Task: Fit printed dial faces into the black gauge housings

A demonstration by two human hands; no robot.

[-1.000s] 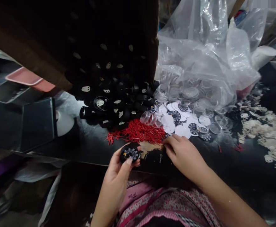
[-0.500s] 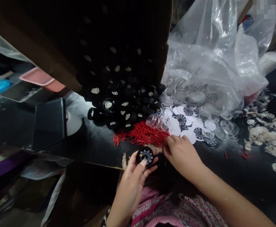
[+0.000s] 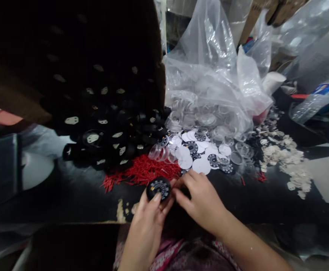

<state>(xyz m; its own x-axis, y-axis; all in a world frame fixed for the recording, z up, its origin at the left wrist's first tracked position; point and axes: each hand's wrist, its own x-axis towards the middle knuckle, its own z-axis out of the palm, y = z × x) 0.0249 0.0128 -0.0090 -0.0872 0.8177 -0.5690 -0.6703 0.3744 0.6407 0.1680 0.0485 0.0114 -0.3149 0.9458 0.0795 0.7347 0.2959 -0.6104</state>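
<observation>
My left hand [image 3: 149, 222] grips a round black gauge [image 3: 159, 187] with a numbered dial and a small yellow mark. Its thumb lies on the front edge of the dial face. Close at the gauge's right side is my right hand [image 3: 199, 199], its thumb and fingertips drawn together; whatever they pinch is too small or hidden to make out. A heap of thin red pointers [image 3: 150, 169] lies just beyond the gauge. Round dial cards [image 3: 200, 165], some white side up and some printed black, spread past my right hand. Clear round covers [image 3: 166, 153] rest beside the pointers.
A dark cardboard box [image 3: 155, 67] tips out black gauge housings [image 3: 71, 150] at the left. Behind the cards stands a clear plastic bag [image 3: 203, 79] of covers. Small pale plates [image 3: 285, 154] and a bottle [image 3: 319, 99] are at the right.
My right hand has drawn back from the edge of the red pointers to the gauge's side. The left hand still holds the gauge. The camera view has turned to the right.
</observation>
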